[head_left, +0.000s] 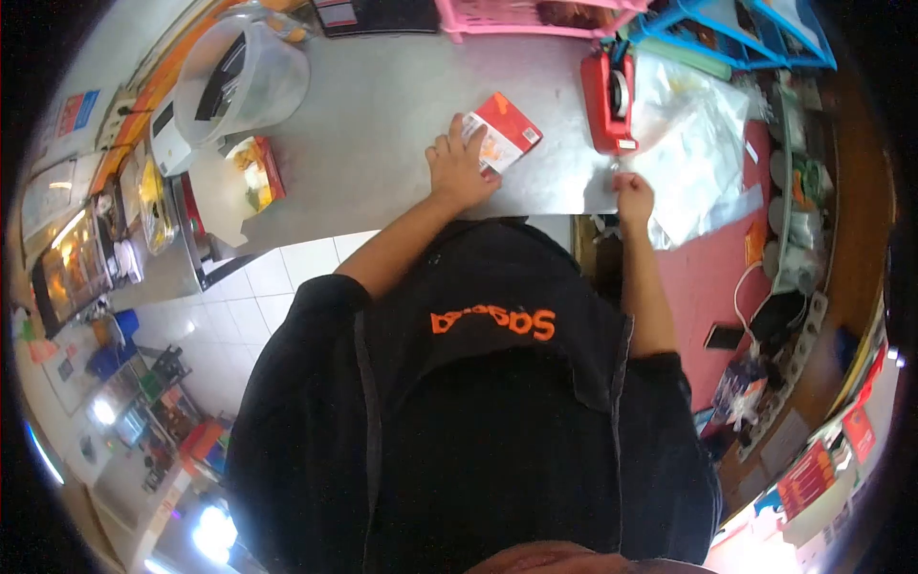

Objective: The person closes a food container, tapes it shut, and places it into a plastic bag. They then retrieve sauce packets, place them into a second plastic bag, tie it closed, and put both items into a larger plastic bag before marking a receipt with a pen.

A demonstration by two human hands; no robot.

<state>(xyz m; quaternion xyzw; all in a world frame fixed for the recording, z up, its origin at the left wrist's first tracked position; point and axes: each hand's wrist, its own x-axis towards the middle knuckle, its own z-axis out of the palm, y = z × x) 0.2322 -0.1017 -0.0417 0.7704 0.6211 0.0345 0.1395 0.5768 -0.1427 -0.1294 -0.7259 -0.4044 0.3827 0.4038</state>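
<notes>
On the metal counter lies a small red and white printed cardboard box (507, 132). My left hand (459, 174) is over its near left corner, with the fingers on one side and the thumb along the near edge, holding it against the counter. To the right stands a red tape dispenser (608, 103) with a tape roll in it. Just below the dispenser's front end, my right hand (634, 199) is closed in a pinch. A shiny bit of clear tape (618, 166) seems to run between the fingertips and the dispenser.
Clear plastic bags (693, 143) lie right of the dispenser. A translucent tub (258, 81) and a printed carton (256, 177) stand on the left. Pink basket (535, 17) and blue rack (736, 29) line the back. A phone (724, 337) lies on the red surface at right.
</notes>
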